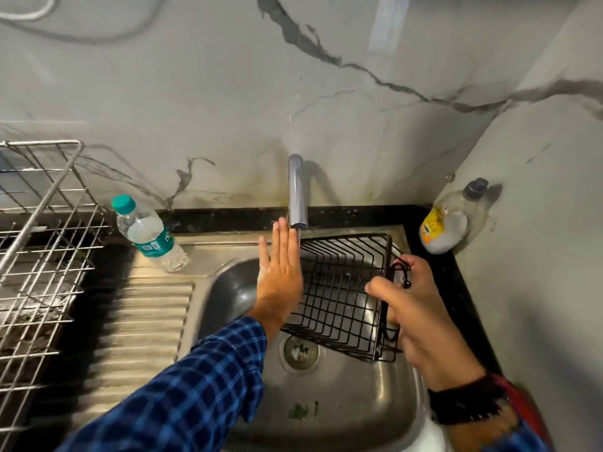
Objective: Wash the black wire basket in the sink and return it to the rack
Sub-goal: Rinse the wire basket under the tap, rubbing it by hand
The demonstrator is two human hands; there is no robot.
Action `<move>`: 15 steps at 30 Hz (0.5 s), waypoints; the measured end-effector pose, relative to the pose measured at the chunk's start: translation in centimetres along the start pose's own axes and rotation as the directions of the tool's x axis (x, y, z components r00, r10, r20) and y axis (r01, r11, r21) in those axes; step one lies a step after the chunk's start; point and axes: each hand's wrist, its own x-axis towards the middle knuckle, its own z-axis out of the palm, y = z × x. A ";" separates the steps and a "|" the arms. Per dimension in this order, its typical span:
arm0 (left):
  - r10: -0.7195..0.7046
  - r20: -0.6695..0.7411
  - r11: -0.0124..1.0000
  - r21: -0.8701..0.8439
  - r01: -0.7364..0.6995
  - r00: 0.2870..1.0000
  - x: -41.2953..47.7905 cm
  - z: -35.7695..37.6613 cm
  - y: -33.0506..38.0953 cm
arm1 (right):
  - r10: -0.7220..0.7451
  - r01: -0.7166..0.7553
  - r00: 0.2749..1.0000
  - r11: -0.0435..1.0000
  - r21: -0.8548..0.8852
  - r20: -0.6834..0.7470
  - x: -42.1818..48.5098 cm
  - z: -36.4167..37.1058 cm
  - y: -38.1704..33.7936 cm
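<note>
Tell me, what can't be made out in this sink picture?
Head view only:
The silver wire dish rack: cut off by the left edge.
The black wire basket, right side: hidden behind the right hand gripping it.
The yellow-labelled clear plastic bottle: label text too small.
Water from the chrome tap: too faint to confirm.

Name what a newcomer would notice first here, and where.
The black wire basket stands out first, in the stainless steel sink under the chrome tap spout, its right edge gripped by the right hand. The left hand stretches flat and open left of the spout. At far left sits a silver wire rack, with a green-capped clear plastic water bottle beside it.
</note>
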 end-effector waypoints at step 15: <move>0.508 0.228 0.842 0.072 -0.535 0.830 -0.6 -6.2 1.9 | -0.131 0.171 0.971 0.965 -0.201 0.198 1.6 -0.8 0.8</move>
